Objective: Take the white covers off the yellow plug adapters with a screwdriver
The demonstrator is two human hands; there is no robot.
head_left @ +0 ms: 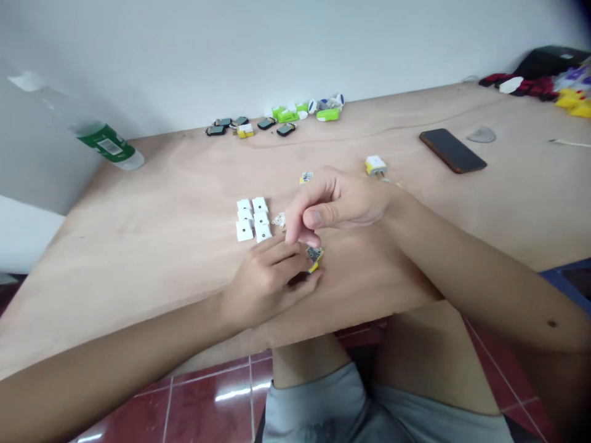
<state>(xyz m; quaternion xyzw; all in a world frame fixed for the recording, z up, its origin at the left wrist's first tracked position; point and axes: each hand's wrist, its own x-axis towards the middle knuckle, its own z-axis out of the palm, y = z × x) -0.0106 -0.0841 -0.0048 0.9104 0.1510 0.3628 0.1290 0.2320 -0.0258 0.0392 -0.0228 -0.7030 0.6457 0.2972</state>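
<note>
My left hand rests on the wooden table with its fingers curled round a small yellow and grey part. My right hand hovers just above it, fingers bent in a pinch over the same part; what the fingertips grip is hidden. Several small white square blocks lie in two rows just left of my right hand. A tiny white piece sits beside them.
A yellow and white plug-like piece and another small piece lie behind my hands. Green, black and white parts line the far edge. A dark phone, a green bottle and coloured items lie further off.
</note>
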